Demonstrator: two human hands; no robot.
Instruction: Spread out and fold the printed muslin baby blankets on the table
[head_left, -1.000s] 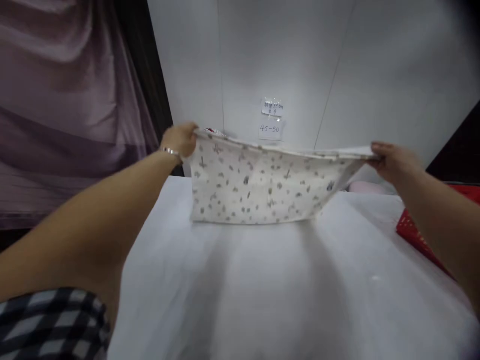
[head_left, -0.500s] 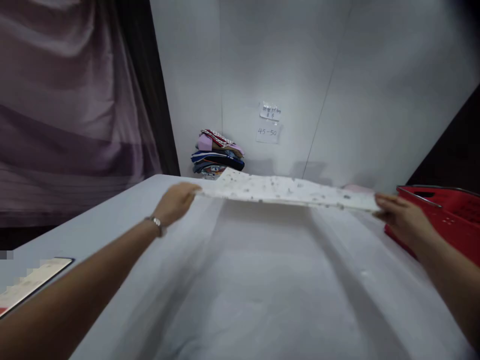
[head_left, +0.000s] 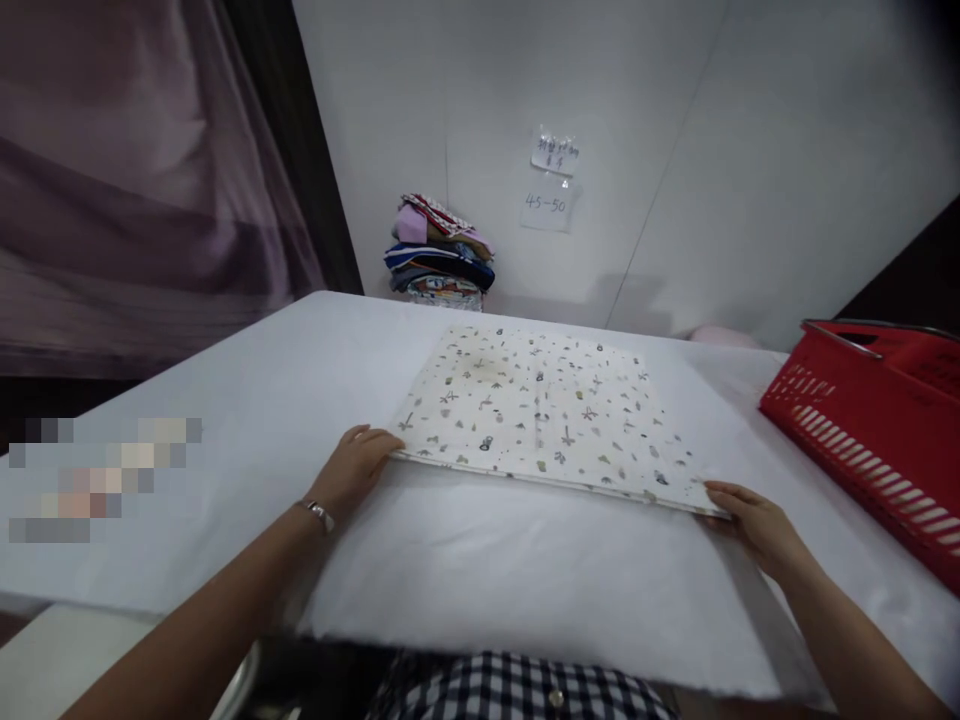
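Observation:
A white cloth with small printed figures (head_left: 536,415) lies spread, in layers, across the white tabletop (head_left: 510,560). Its near left corner is pinched by my left hand (head_left: 360,462), which wears a bracelet (head_left: 318,514) at the wrist. At the near right corner, my right hand (head_left: 754,520) grips the edge with the thumb side on top and other fingers underneath. The near edge between both hands is slightly raised and looks folded. Whether the cloth is a garment or a plain sheet, I cannot tell.
A red plastic basket (head_left: 870,430) with a metal handle stands at the right. Folded clothes (head_left: 441,250) are stacked beyond the table's far edge, against the wall. Two paper notes (head_left: 551,180) hang there. A purple curtain (head_left: 135,200) is at the left; a pixelated patch covers something on the table.
The cloth, held up in the air before, has come down onto the table and towards me. Both hands have lowered with it, keeping their corners. The view tilts further down.

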